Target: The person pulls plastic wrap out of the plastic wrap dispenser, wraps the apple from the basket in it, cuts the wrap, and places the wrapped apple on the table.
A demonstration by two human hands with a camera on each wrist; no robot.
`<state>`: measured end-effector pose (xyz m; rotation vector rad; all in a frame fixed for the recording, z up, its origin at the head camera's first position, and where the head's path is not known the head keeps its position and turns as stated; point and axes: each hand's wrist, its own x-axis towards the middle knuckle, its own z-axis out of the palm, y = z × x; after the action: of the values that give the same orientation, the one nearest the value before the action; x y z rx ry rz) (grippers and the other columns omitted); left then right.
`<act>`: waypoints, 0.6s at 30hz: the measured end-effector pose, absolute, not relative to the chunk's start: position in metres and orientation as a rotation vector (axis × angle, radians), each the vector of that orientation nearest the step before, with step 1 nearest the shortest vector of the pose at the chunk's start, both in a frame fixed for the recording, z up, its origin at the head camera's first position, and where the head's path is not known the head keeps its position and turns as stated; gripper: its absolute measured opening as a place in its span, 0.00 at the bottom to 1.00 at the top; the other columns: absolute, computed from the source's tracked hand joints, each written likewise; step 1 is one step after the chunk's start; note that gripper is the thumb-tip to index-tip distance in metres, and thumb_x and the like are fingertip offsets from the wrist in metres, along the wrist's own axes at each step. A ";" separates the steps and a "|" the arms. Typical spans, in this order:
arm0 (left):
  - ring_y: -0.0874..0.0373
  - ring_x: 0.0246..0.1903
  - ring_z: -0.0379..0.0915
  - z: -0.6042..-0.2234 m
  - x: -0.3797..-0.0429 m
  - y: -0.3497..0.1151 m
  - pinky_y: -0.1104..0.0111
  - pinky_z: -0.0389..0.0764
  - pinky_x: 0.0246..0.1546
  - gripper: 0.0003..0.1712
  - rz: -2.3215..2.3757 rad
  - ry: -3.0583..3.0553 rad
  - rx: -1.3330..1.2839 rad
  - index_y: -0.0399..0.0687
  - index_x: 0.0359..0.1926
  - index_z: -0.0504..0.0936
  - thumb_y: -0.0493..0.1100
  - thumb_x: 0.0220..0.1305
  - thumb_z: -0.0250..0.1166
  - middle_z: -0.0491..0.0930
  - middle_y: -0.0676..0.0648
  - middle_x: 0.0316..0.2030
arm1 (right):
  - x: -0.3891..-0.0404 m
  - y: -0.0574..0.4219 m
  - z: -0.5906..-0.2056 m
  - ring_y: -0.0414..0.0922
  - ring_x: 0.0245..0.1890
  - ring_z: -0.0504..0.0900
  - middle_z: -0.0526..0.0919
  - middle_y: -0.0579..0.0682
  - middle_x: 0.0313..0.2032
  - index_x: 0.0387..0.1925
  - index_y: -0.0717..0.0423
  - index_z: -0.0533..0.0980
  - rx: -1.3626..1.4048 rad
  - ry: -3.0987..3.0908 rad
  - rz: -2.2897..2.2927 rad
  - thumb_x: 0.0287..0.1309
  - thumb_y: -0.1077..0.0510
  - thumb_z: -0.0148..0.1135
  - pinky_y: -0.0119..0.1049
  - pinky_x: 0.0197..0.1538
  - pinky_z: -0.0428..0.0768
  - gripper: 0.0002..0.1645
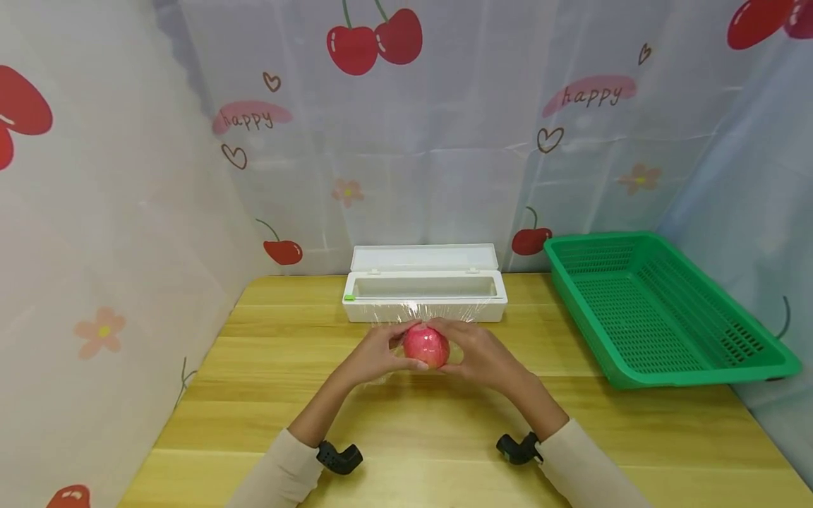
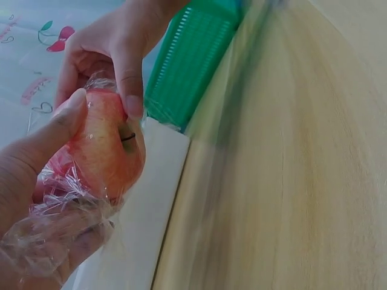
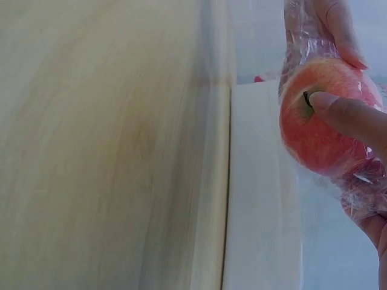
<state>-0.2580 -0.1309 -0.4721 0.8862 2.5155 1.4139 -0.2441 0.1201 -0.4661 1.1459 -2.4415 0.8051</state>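
A red apple [image 1: 426, 346] is held up between both hands, just in front of the white cling film box. My left hand [image 1: 380, 353] grips its left side, and my right hand [image 1: 479, 356] grips its right side. Clear cling film [image 2: 60, 223] bunches around the apple and over the left fingers in the left wrist view. The stem end stays uncovered there, with its short dark stem showing. In the right wrist view, the right thumb [image 3: 347, 118] presses beside the stem, while more film gathers at both sides of the fruit.
The cling film box [image 1: 425, 312] stands at the table's back edge, lid raised, with a small green piece [image 1: 349, 298] at its left front. A green plastic basket [image 1: 635, 377] sits at the right. Patterned curtains [image 1: 406, 162] enclose the wooden table [image 1: 419, 437] at the back and sides.
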 end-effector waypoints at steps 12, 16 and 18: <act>0.52 0.67 0.70 -0.468 -0.256 -0.130 0.59 0.74 0.64 0.52 1.363 2.592 1.087 0.48 0.74 0.68 0.53 0.50 0.81 0.72 0.48 0.69 | -0.248 0.126 -0.465 0.52 0.56 0.84 0.84 0.56 0.56 0.62 0.61 0.78 1.089 -2.461 0.926 0.39 0.52 0.87 0.44 0.56 0.83 0.47; 0.56 0.67 0.69 -0.470 -0.258 -0.130 0.59 0.75 0.64 0.51 1.329 2.650 1.215 0.50 0.73 0.70 0.52 0.49 0.82 0.72 0.53 0.68 | -0.249 0.127 -0.466 0.51 0.56 0.84 0.84 0.55 0.56 0.62 0.61 0.78 1.080 -2.478 0.966 0.39 0.51 0.87 0.45 0.56 0.83 0.46; 0.58 0.67 0.68 -0.470 -0.258 -0.129 0.60 0.74 0.64 0.51 1.328 2.661 1.249 0.50 0.73 0.71 0.51 0.48 0.82 0.72 0.55 0.67 | -0.250 0.127 -0.466 0.51 0.56 0.84 0.84 0.55 0.56 0.62 0.61 0.78 1.073 -2.485 0.985 0.39 0.51 0.87 0.44 0.56 0.83 0.46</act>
<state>-0.2585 -0.1294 -0.4704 1.2485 2.6606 1.3281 -0.2496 0.1270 -0.4659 1.0730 -2.4847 0.9849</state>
